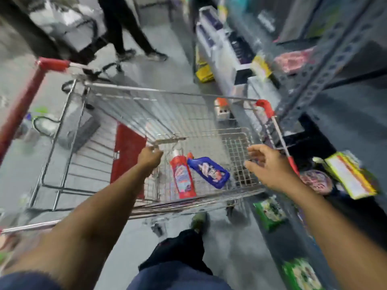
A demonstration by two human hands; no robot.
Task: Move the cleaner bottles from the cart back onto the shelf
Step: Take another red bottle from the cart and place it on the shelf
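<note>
A red bottle [182, 177] and a blue bottle [209, 172] lie in the cart [129, 114]. The left hand [149, 156] looks clenched on its wire; the right hand [265, 164] hangs open. Next, it should grab one for the shelf [326, 65].

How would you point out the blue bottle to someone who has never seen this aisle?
Find the wire shopping cart with red corner caps, standing beside the grey shelf. Two bottles lie on its floor, between the person's outstretched hands. The blue bottle is the squat, tilted one on the right; its neighbour, the red bottle, is taller and slimmer.
</note>
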